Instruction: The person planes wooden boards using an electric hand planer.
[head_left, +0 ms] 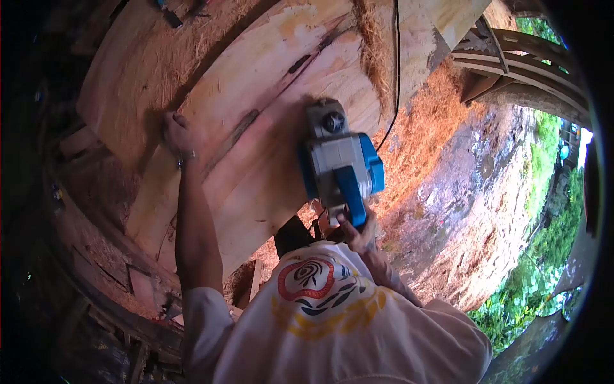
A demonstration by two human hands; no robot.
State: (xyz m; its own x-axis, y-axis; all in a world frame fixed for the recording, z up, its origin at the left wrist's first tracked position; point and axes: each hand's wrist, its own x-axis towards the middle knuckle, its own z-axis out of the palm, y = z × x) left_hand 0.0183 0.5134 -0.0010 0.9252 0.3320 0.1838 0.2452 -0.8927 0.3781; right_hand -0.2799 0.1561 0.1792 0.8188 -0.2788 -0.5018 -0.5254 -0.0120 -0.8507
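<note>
My right hand [359,232] grips the rear handle of a blue and grey electric hand planer [339,160]. The planer rests on a wide wooden board [268,153], near its right edge. My left hand [177,132] is closed over the left edge of this board, with some of its fingers hidden. Dark cracks run lengthwise through the pale wood. A black cord [397,70] passes beside the planer and up past the top of the view.
Wood shavings [416,160] cover the ground at right and lie on the boards. Another broad board [134,83] lies beyond my left hand. Curved wooden pieces [524,61] are stacked at upper right. A dark-headed tool [171,18] lies at the top left.
</note>
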